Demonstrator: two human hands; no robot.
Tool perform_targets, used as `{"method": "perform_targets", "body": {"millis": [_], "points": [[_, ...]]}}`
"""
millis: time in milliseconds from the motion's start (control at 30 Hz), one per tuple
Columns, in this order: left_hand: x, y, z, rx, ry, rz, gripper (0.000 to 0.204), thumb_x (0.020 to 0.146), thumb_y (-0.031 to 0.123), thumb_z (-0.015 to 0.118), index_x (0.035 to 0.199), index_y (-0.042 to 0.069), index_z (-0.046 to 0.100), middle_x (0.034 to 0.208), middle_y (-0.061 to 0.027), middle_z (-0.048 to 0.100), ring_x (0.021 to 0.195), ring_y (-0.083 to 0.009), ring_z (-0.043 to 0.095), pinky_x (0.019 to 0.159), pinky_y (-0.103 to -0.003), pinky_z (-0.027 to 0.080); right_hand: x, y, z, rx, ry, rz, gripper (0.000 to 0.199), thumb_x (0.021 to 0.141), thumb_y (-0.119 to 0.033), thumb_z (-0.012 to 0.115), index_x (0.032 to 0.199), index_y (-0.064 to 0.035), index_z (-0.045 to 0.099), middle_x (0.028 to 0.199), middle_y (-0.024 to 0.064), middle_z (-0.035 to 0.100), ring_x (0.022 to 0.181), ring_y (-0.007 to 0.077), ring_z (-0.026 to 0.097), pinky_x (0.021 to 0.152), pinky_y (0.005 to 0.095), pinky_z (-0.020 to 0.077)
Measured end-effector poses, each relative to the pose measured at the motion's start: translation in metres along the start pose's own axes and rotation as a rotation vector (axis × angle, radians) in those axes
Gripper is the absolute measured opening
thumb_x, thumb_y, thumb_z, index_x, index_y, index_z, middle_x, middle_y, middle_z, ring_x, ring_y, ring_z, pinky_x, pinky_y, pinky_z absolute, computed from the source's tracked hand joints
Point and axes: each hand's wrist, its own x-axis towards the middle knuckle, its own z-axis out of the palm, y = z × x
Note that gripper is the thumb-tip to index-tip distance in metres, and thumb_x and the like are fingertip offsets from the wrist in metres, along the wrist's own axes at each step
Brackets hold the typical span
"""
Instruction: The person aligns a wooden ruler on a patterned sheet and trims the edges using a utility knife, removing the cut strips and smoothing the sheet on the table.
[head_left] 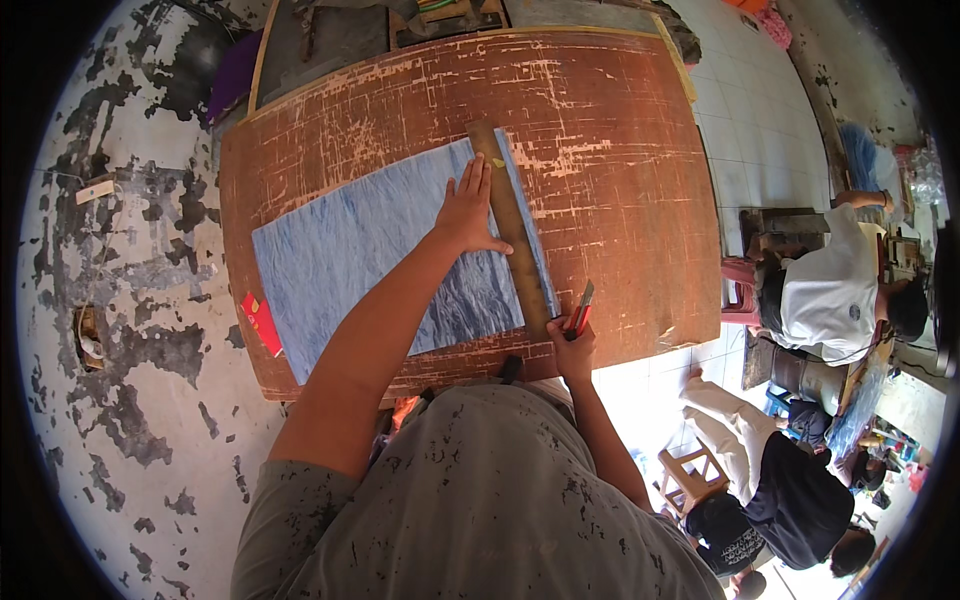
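Two bare hands were busy on my feed, and everything centred on the long brown ruler (525, 275)! It lay across the streaky blue sheet (350, 240), near the sheet's right end, with a narrow band of blue showing along the ruler's right side. The left hand (467, 217) was spread flat: thumb stuck out across the ruler, fingers close together, their tips up by its far end, pinching nothing. And at the ruler's near end, the right hand (573, 352) had its fingers wrapped round a red-and-black cutter (579, 318), blade pointing away; whether that hand touched the ruler, I couldn't tell remotely. Beneath the ruler, a scratched brown board (630, 220)! Well left of the ruler I caught a red packet (262, 322), and far right, a co-worker in a white shirt (825, 290).
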Motion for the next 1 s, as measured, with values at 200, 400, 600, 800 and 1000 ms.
{"method": "perform_targets", "body": {"millis": [200,400,600,800,1000], "points": [[0.001,-0.001,0.001,0.027,0.002,0.002,0.164,0.054,0.08,0.088,0.166,-0.001,-0.001,0.175,-0.0206,-0.006,0.163,-0.034,0.0,0.128,-0.06,0.021,0.001,-0.002,-0.001,0.002,-0.015,-0.005,0.025,0.089,-0.005,0.08,0.089,-0.0047,0.055,0.087,0.0065,0.072,0.082,0.0145,0.066,0.076,0.0328,0.0525],[0.002,0.001,-0.001,0.044,-0.009,-0.001,0.164,0.054,0.081,0.087,0.166,-0.002,-0.001,0.175,-0.0207,-0.006,0.163,-0.0341,0.0,0.127,-0.059,0.022,0.001,-0.006,-0.003,0.014,-0.033,0.019,0.026,0.089,-0.002,0.079,0.088,-0.0048,0.053,0.089,0.0071,0.072,0.084,0.0139,0.065,0.078,0.0319,0.0521],[0.002,0.003,-0.002,0.064,-0.013,-0.014,0.164,0.054,0.08,0.087,0.165,-0.005,0.002,0.174,-0.0239,-0.003,0.162,-0.0364,0.002,0.128,-0.058,0.02,-0.002,-0.018,-0.004,-0.039,-0.014,-0.004,0.021,0.093,-0.012,0.077,0.093,-0.0026,0.058,0.087,0.0069,0.072,0.082,0.0148,0.066,0.076,0.0328,0.0518],[0.001,0.012,-0.013,0.14,-0.038,-0.017,0.164,0.052,0.08,0.087,0.163,-0.01,0.006,0.172,-0.0294,0.0,0.162,-0.04,0.002,0.129,-0.058,0.006,0.036,-0.058,-0.005,-0.164,-0.037,-0.048,0.034,0.108,-0.029,0.05,0.11,0.0033,0.063,0.09,0.0231,0.07,0.084,0.0344,0.07,0.078,0.0421,0.0534],[0.0,0.012,-0.015,0.137,-0.04,-0.045,0.162,0.053,0.078,0.088,0.163,-0.01,0.008,0.172,-0.0302,0.002,0.162,-0.0397,0.003,0.129,-0.059,0.005,0.13,-0.164,0.073,-0.457,-0.225,-0.211,0.041,0.109,-0.032,0.048,0.124,0.0042,0.06,0.092,0.0304,0.069,0.084,0.0451,0.07,0.073,0.0529,0.0537]]}}
